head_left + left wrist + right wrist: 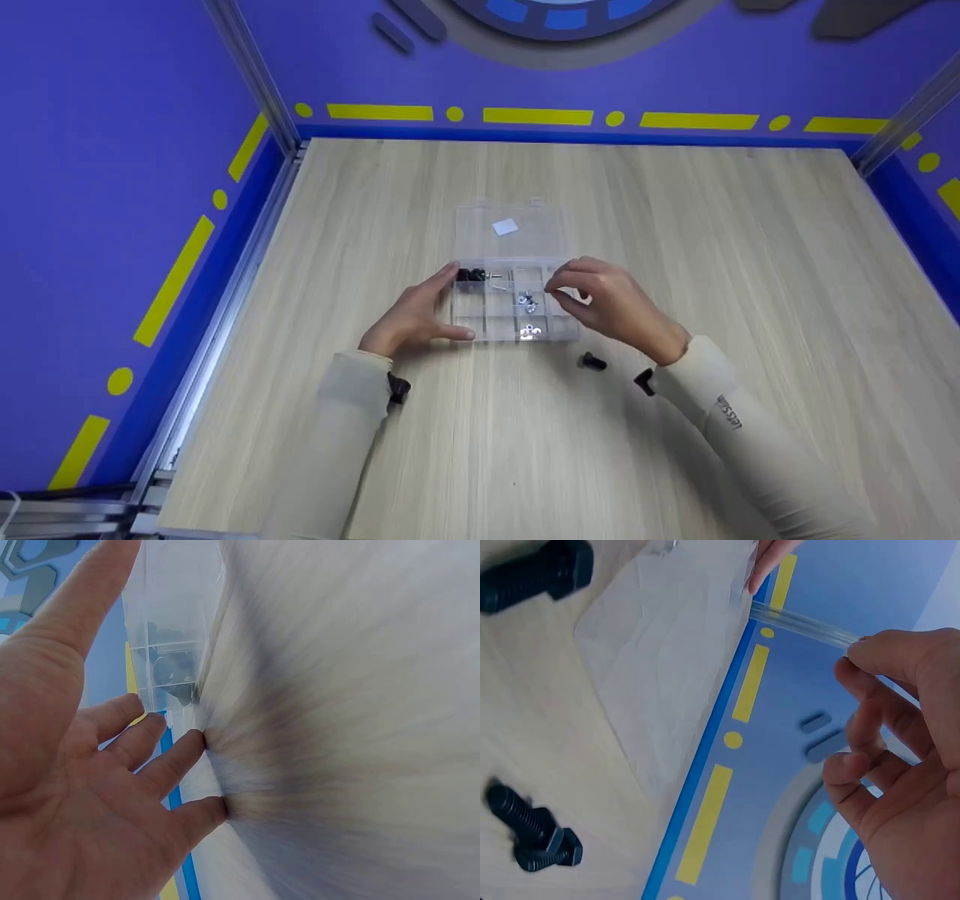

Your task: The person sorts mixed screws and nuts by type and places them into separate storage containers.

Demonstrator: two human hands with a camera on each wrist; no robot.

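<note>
A clear plastic compartment box [469, 304] stands on the table with its lid [480, 238] open toward the back. Its compartments hold black fasteners [472, 275], slim silver screws [496, 286] and small shiny metal parts [528, 301]. At the box's left side is my left hand [409, 319], fingers extended, thumb by the front left corner; the left wrist view shows that hand [90, 787] spread beside the box [176, 585]. My right hand [611, 300] hovers over the right compartments. Its thumb and index fingertips meet [900, 712], and anything between them is too small or hidden.
A black bolt [593, 361] lies in front of the box. In the right wrist view, one bolt [536, 574] lies apart from another [532, 829]. A white paper slip [505, 226] is at the lid. Blue walls [420, 79] enclose the wooden table [675, 195].
</note>
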